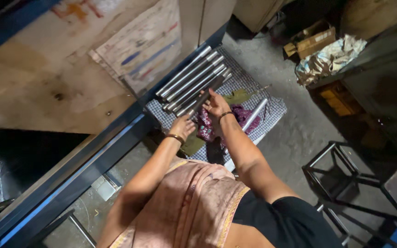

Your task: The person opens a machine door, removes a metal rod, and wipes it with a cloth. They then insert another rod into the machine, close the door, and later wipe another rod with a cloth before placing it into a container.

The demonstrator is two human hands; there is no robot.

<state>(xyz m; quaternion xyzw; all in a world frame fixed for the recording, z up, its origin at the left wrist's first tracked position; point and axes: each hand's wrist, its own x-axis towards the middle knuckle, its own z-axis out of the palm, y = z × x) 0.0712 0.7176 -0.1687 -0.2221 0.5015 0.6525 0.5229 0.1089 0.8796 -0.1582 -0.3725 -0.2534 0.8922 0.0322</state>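
Note:
Several long shiny metal rods (189, 76) lie side by side on a blue-and-white checked cloth (249, 87) spread on the floor. One darker rod (206, 95) rests at the near edge of the row, and both my hands grip it. My left hand (182, 126) holds its near end. My right hand (216, 104) holds it higher up. A single rod (255, 113) lies apart to the right on the cloth. A purple rag (205, 128) and a green cloth (237, 96) lie under my hands.
A large flat wooden board with a blue metal frame (116, 133) stands at left, paper sheets (145, 43) on it. Black metal stools (341, 174) stand at right. Cardboard boxes (313, 41) and crumpled paper (329, 57) sit at the back right on the concrete floor.

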